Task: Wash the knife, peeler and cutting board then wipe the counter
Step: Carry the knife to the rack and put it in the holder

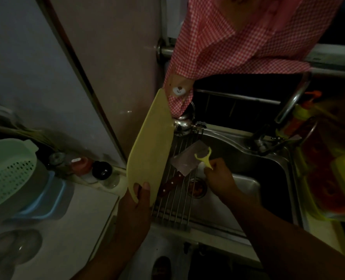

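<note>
My left hand (140, 196) grips the near end of a pale yellow cutting board (151, 146), which stands on edge, tilted, between the counter and the sink. My right hand (218, 174) pinches a yellow peeler (205, 159) above the sink. A cleaver-style knife (184, 161) with a dark red wooden handle lies on the wire rack (175, 205) that spans the left part of the steel sink (248, 158). The board's far end touches a red checked cloth.
A red checked cloth (238, 41) hangs over the sink from above. The tap (290, 106) stands at the sink's back right, bottles and colourful bags at right. A green colander (7, 170), blue tub and small jars (101, 170) sit on the white counter (82, 223) at left.
</note>
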`<control>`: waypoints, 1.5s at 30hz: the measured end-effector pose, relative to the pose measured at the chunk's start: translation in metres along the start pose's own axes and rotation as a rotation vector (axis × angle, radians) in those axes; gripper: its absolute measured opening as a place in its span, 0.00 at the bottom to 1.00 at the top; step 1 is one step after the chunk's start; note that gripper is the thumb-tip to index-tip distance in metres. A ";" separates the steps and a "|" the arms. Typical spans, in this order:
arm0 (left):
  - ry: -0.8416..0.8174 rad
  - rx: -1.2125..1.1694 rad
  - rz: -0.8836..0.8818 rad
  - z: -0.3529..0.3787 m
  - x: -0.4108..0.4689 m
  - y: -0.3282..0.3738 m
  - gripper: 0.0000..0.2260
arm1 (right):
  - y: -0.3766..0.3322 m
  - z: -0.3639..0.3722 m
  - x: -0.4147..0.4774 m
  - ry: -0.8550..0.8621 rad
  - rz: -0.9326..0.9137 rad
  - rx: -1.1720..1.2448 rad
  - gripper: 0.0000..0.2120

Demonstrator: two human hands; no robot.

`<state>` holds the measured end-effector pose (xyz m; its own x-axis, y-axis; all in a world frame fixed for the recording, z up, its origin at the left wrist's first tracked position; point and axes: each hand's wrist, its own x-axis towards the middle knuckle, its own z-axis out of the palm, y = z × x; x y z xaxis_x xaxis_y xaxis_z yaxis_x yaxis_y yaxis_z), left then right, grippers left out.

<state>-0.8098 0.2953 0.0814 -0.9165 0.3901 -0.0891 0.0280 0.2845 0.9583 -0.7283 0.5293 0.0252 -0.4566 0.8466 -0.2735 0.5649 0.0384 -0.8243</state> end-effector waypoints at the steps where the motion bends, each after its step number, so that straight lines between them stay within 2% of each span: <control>1: -0.005 -0.004 0.003 0.000 0.002 -0.002 0.11 | 0.001 0.003 -0.001 -0.010 0.026 0.020 0.03; 3: -0.017 -0.008 -0.001 -0.001 0.006 -0.006 0.16 | 0.003 0.014 -0.002 -0.009 0.079 0.074 0.04; 6: -0.020 -0.008 -0.041 -0.002 0.010 -0.005 0.13 | 0.006 0.044 -0.001 -0.072 0.212 0.178 0.14; 10: -0.018 0.060 -0.062 -0.006 0.014 -0.008 0.12 | -0.002 0.080 -0.001 -0.125 0.228 0.103 0.23; 15: -0.024 0.020 -0.107 -0.010 0.019 -0.018 0.09 | 0.003 0.110 -0.001 -0.115 0.254 -0.081 0.24; 18: -0.030 0.055 -0.080 -0.013 0.022 -0.018 0.10 | 0.001 0.109 0.003 -0.106 0.282 -0.149 0.15; 20: -0.034 0.065 -0.068 -0.012 0.022 -0.015 0.13 | 0.001 0.103 0.004 -0.097 0.286 -0.108 0.17; 23: -0.036 0.067 -0.065 -0.011 0.021 -0.013 0.12 | -0.001 0.089 0.002 -0.054 0.344 -0.122 0.27; 26: -0.038 -0.010 -0.055 -0.009 0.018 -0.007 0.14 | 0.000 0.069 0.003 -0.042 0.353 -0.049 0.23; 31: -0.048 -0.083 -0.038 0.001 0.005 0.000 0.10 | 0.001 0.012 -0.016 0.036 0.239 -0.015 0.19; 34: -0.091 -0.105 -0.043 0.019 -0.005 -0.001 0.06 | 0.008 -0.034 -0.029 0.083 0.102 -0.309 0.17; 38: -0.118 -0.052 0.028 0.042 -0.023 0.011 0.09 | 0.020 -0.073 -0.038 0.001 0.003 -0.685 0.16; 45: -0.122 -0.027 0.007 0.045 -0.036 0.013 0.09 | 0.033 -0.093 -0.055 0.023 -0.139 -0.682 0.18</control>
<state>-0.7581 0.3241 0.0844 -0.8607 0.4964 -0.1130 0.0220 0.2580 0.9659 -0.6207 0.5337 0.0593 -0.5455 0.8205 -0.1711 0.8113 0.4656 -0.3537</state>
